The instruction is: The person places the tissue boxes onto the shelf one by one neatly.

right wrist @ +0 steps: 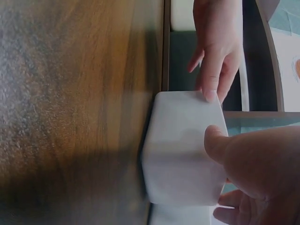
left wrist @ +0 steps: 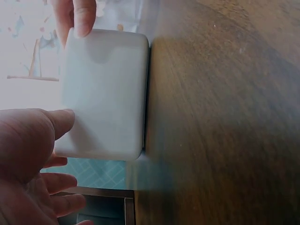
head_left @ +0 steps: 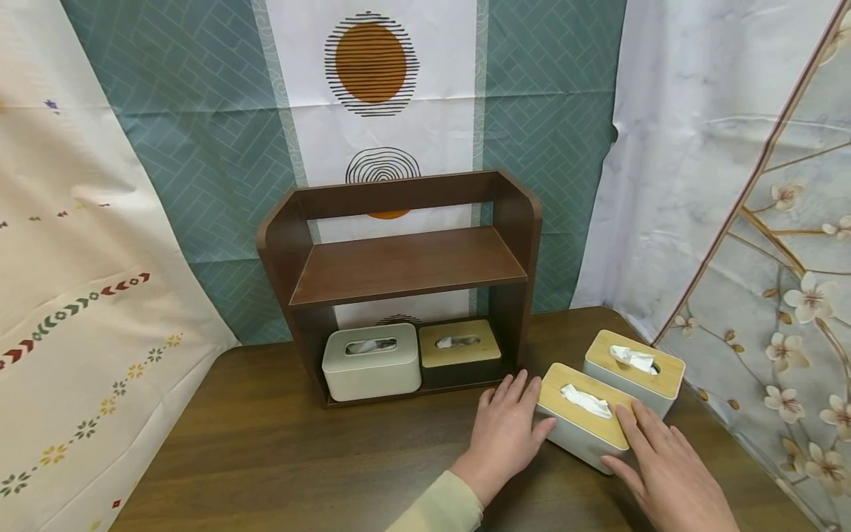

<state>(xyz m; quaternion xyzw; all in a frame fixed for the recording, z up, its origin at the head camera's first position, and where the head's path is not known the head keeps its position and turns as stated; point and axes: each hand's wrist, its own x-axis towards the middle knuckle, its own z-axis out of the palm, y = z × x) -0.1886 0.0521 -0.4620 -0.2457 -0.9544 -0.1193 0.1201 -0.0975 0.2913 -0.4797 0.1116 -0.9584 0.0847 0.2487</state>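
Note:
A pale grey tissue box (head_left: 585, 414) with a wood-coloured lid stands on the table, a white tissue poking from its slot. My left hand (head_left: 503, 428) holds its left end, the thumb (left wrist: 63, 123) on the pale front face and the fingers round the end. At the opposite end, my right hand (head_left: 665, 465) grips the box, its thumb (right wrist: 215, 143) against the front and fingertips at the lid's edge. Close behind it on the right is a second tissue box (head_left: 634, 362) of the same look.
A dark brown two-tier shelf (head_left: 408, 262) stands at the back of the wooden table (head_left: 299, 458). Its lower tier holds an all-grey tissue box (head_left: 372, 369) beside a black tissue box (head_left: 460, 372) with a wood-coloured lid. Patterned cloths (head_left: 545, 111) hang around the table.

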